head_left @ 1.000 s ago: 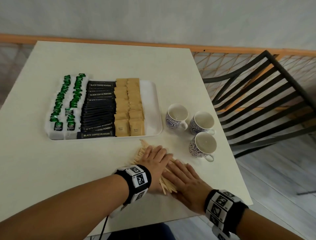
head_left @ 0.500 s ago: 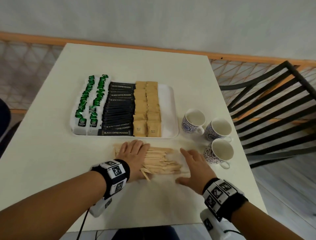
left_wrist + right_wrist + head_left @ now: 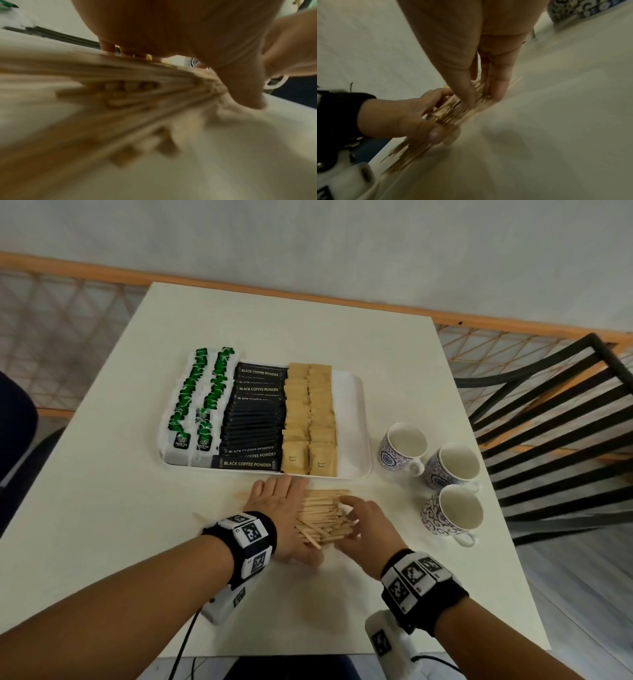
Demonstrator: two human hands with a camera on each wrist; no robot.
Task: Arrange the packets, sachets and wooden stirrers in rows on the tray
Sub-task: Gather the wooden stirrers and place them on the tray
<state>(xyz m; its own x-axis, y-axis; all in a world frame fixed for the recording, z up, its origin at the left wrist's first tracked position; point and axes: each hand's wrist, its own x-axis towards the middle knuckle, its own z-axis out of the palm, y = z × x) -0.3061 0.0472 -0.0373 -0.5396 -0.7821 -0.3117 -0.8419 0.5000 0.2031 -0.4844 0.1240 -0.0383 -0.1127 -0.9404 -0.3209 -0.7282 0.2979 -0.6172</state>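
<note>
Loose wooden stirrers (image 3: pixel 322 518) lie in a heap on the table just in front of the white tray (image 3: pixel 349 412). My left hand (image 3: pixel 275 503) covers the heap's left part; the right wrist view shows its fingers curled over the stirrers (image 3: pixel 453 112) and its thumb on the near side. My right hand (image 3: pixel 363 525) stands at the heap's right end, its fairly straight fingers and thumb pressing on either side of the stirrers' ends. The tray holds rows of green tea bags (image 3: pixel 202 392), black coffee sachets (image 3: pixel 253 419) and brown sugar packets (image 3: pixel 310 419), with a bare strip along its right side.
Three patterned cups (image 3: pixel 452 467) stand to the right of the tray and the heap. A black slatted chair (image 3: pixel 548 422) is beyond the table's right edge. The table's front edge runs close under my wrists.
The stirrers have been pushed from a spread fan into a tighter heap parallel to the tray. My right hand moved left against their ends; my left hand stayed over the left part.
</note>
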